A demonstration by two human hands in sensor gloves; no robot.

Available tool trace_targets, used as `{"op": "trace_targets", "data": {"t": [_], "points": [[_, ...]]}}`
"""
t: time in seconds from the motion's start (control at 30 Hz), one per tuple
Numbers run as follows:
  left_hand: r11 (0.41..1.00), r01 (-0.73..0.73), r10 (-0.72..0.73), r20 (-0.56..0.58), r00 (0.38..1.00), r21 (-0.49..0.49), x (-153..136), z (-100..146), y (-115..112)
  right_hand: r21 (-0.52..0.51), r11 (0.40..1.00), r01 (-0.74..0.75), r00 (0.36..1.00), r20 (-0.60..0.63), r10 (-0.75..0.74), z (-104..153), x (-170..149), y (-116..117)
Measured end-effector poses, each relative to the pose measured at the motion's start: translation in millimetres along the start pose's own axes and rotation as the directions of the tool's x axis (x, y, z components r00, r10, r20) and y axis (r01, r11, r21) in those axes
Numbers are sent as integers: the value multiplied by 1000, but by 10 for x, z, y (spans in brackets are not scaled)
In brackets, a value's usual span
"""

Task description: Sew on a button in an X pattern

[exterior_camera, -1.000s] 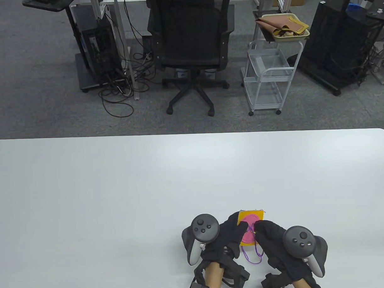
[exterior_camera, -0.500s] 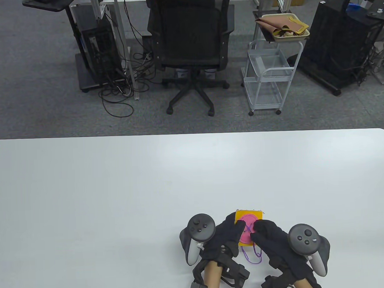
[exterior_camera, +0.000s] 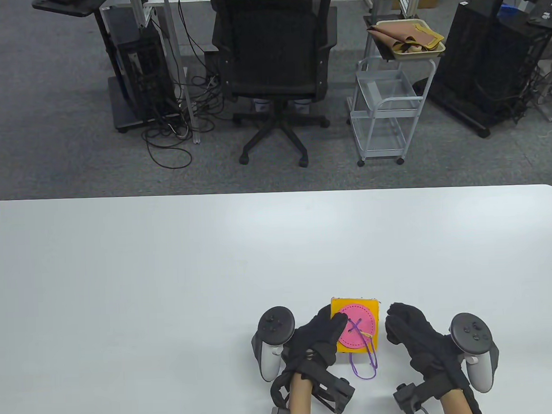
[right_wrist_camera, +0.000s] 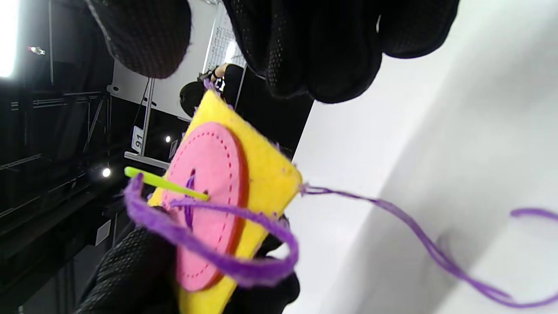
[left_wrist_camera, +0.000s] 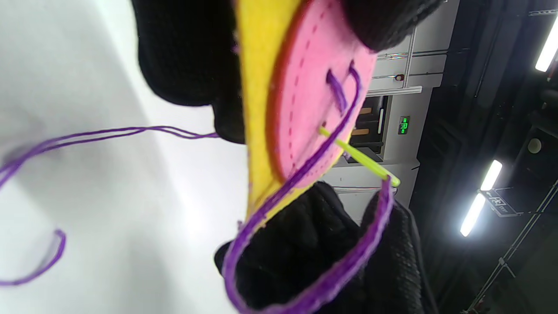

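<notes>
A yellow felt square (exterior_camera: 372, 308) carries a big pink felt button (exterior_camera: 358, 330) with purple yarn (exterior_camera: 364, 371) stitched through its holes. A lime-green plastic needle (exterior_camera: 364, 334) sticks through a button hole; it also shows in the left wrist view (left_wrist_camera: 357, 158) and the right wrist view (right_wrist_camera: 163, 184). My left hand (exterior_camera: 336, 325) grips the square by its left edge and holds it off the table. My right hand (exterior_camera: 395, 323) is beside the square's right edge, apart from it, fingers loosely curled and holding nothing. Yarn loops hang below the square onto the table.
The white table (exterior_camera: 170, 274) stretches far to the left and behind. Beyond its far edge stand a black office chair (exterior_camera: 273, 57) and a white wire trolley (exterior_camera: 383, 108).
My right hand has let go of the needle and moved right, away from the button. My left hand has tilted the square so the whole button faces up.
</notes>
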State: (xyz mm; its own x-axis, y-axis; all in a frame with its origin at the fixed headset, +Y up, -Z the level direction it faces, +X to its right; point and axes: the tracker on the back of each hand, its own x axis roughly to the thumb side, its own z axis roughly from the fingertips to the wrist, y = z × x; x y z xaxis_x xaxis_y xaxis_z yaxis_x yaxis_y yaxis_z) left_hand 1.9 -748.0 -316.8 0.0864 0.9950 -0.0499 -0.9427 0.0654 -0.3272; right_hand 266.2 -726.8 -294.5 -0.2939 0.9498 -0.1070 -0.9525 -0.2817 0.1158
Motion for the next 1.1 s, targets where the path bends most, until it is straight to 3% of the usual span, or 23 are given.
{"op": "trace_targets", "data": {"t": [0.17, 0.37, 0.67, 0.87, 1.1], "points": [[997, -70, 70, -17, 997, -30, -32, -9, -11, 95, 993, 70, 998, -15, -69, -44, -40, 79], [990, -130, 127, -56, 990, -54, -79, -25, -40, 126, 989, 71, 997, -1, -72, -64, -43, 131], [989, -135, 130, -79, 988, -65, -81, -20, -50, 90, 995, 45, 999, 4, -45, -66, -42, 133], [985, -151, 146, -66, 987, -77, -73, -16, -39, 69, 994, 90, 996, 11, -91, -55, -37, 116], [987, -159, 159, -24, 987, -24, -59, 15, 48, 44, 984, 174, 984, 24, -175, -27, -18, 59]]}}
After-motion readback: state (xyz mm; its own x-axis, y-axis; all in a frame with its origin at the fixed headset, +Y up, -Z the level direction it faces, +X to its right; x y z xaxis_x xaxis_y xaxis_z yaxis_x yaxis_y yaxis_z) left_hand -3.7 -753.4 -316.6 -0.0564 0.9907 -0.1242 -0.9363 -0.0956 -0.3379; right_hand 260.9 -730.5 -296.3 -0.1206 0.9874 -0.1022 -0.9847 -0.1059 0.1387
